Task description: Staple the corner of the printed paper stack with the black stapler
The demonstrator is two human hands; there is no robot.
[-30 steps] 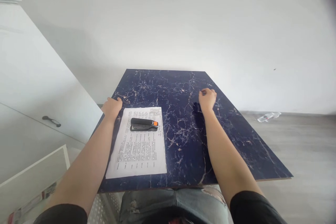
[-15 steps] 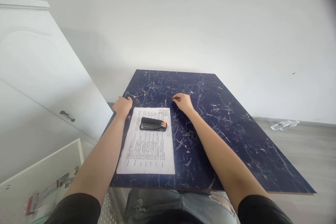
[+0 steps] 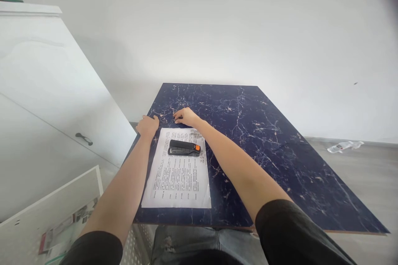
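A black stapler with an orange end lies on its side across a printed sheet of paper, near the sheet's far end. Beyond the paper, my right hand is low over the dark blue marbled tabletop, fingertips pinched together. Something small and dark shows at those fingertips, too small to name. My left hand rests at the table's left edge, just left of the sheet's far corner, thumb and fingers apart and nothing visible in it.
A white cabinet with a dark handle stands to the left. Below it, an open white drawer holds papers and small items. A white wall rises behind the table. On the floor at right lies a clear plastic piece.
My right hand has slid left across the tabletop, from beyond the sheet's right corner to closer beside my left hand. The stapler and paper stay put; the view has shifted slightly.
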